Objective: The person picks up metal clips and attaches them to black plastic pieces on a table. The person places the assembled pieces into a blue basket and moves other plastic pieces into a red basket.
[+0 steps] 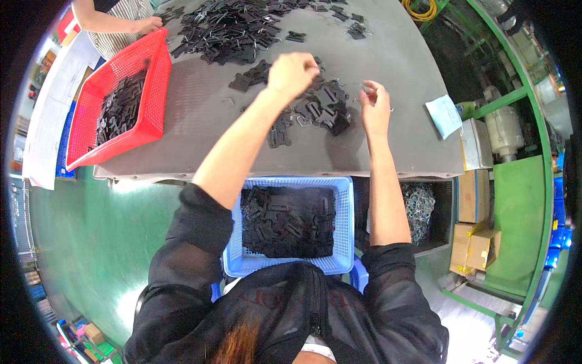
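Observation:
Above a small heap of flat black slotted plastic pieces (324,106) on the grey table, my left hand (292,76) is closed with its fingers curled; what they hold, if anything, is hidden. My right hand (374,109) hangs just right of the heap, thumb and fingers drawn together. Thin bent metal wire shows at its fingertips and by its edge. Between my hands, a bent wire clip (303,121) lies against the black pieces. More loose black pieces (280,133) lie below my left hand. On my lap sits a blue basket (347,224) filled with similar black pieces.
A large pile of black pieces (221,30) covers the far table. At left, a red basket (159,91) holds more; a co-worker's hand (148,25) is behind it. Metal wire clips (418,209) fill a dark bin below the table. A light-blue face mask (444,116) lies right.

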Demonstrator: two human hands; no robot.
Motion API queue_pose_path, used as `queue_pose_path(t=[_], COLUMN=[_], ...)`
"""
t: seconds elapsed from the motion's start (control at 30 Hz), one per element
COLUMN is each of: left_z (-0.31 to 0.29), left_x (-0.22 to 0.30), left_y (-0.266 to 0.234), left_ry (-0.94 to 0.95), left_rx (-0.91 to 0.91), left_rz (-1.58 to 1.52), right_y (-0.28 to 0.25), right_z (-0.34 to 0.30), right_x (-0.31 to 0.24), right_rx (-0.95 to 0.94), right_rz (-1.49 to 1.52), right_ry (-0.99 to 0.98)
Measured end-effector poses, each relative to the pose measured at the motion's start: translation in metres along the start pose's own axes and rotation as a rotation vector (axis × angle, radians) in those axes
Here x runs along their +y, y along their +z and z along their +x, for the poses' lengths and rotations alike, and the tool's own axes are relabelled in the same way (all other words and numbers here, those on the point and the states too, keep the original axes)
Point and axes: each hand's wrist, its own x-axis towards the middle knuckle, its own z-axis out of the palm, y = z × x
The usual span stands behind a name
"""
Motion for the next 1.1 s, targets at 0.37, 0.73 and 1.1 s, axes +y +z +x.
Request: queue_pose_path(t=[0.37, 0.73, 1.1], left_z=[-0.027, -0.056, -0.026], left_x=[-0.027, -0.023, -0.018], left_y=[-0.083, -0.036, -0.050], left_ry=[-0.036, -0.128, -0.073], left_rx=[-0.037, -0.028, 0.065], left_rz=[0.188, 0.421, -0.068], right_y=[0.076, 0.029, 0.005], right_z=[-0.043, -0.017, -0.006], right_x=[-0.031, -0.026, 0.006], right_rx=[-0.460, -0.384, -0.468], right_rz=[-0.480, 0.908, 1.398], right_ry=[-0.195, 0.413, 0.510])
